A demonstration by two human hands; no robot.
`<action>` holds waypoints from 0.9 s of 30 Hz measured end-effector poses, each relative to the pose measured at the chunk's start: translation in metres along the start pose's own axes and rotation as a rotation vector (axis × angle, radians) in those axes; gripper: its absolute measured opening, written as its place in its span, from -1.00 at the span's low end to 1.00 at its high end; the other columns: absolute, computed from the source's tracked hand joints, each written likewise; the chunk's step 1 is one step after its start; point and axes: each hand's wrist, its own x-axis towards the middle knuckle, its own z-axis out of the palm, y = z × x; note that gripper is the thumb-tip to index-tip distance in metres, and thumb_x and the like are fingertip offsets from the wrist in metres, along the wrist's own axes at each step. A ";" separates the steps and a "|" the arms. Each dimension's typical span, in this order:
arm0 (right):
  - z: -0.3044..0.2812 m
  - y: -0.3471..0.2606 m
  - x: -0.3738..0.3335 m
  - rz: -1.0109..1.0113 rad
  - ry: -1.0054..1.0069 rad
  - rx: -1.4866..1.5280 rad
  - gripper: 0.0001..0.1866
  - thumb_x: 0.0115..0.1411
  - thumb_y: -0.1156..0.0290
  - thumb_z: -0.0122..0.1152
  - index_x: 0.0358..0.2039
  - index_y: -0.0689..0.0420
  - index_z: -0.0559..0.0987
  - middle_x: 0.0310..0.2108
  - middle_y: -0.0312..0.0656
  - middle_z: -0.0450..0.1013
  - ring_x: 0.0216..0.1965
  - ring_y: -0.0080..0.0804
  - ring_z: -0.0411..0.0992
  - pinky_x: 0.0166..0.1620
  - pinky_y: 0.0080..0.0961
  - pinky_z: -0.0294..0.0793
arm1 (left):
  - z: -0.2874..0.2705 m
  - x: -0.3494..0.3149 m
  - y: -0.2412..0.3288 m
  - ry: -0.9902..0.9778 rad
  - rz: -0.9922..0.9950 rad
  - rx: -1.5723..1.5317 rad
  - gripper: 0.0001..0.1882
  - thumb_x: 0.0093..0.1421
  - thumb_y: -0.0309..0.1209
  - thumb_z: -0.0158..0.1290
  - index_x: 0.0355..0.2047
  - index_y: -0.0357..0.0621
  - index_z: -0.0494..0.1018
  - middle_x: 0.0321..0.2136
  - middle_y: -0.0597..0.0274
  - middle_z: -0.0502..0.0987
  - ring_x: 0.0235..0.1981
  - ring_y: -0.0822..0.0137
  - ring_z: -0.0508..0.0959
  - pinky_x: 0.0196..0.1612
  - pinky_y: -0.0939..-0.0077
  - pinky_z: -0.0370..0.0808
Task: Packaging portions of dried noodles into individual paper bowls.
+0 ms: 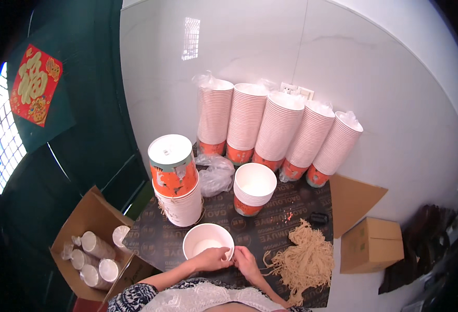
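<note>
A white paper tub (206, 235) stands near the table's front edge, its open mouth facing up. My left hand (213, 258) is closed on the tub's near right rim. Right beside it, my right hand (245, 261) pinches at the outside of the same rim, fingertips together; what lies between them is too small to make out. To the right lies a loose heap of tan paper-like cords (304, 257). A short stack of nested tubs (255, 186) stands behind, and an upside-down orange patterned tub (174, 169) tops a stack of white tubs (179, 207) with cords hanging from it.
Tall plastic-wrapped tub stacks (247, 117) line the wall. A crumpled clear bag (216, 174) lies before them on the dark table (161, 242). A small black object (319, 218) sits above the cords. An open carton (65, 231) with wrapped tubs stands left, a closed carton (372, 244) right.
</note>
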 end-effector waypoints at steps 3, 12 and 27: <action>-0.002 0.002 0.000 0.021 -0.017 0.000 -0.77 0.27 0.38 0.00 -0.16 0.25 0.48 -0.48 -0.29 0.44 -0.51 -0.65 0.35 -0.46 -0.69 0.31 | 0.006 0.002 -0.003 0.033 0.043 0.009 -0.51 0.17 -0.19 0.08 0.00 -0.28 0.38 -0.38 0.00 0.61 -0.35 0.06 0.61 -0.25 0.27 0.51; -0.014 0.012 0.004 -0.121 0.009 -0.354 -0.79 0.16 0.36 0.15 -0.30 0.25 0.56 -0.45 -0.06 0.55 -0.38 -0.39 0.53 -0.30 -0.45 0.47 | 0.008 0.001 0.001 0.121 0.058 0.033 -0.54 0.13 -0.34 0.06 0.03 -0.27 0.38 -0.38 0.00 0.61 -0.35 0.08 0.62 -0.23 0.27 0.54; -0.005 0.007 0.001 -0.196 0.135 0.018 -0.90 0.20 0.52 0.08 -0.27 0.15 0.54 -0.50 -0.40 0.47 -0.56 -0.76 0.28 -0.53 -0.77 0.24 | -0.003 -0.005 0.008 0.286 0.018 0.006 -0.61 0.06 -0.40 0.02 -0.08 -0.28 0.42 -0.44 -0.11 0.57 -0.38 -0.05 0.59 -0.29 0.16 0.52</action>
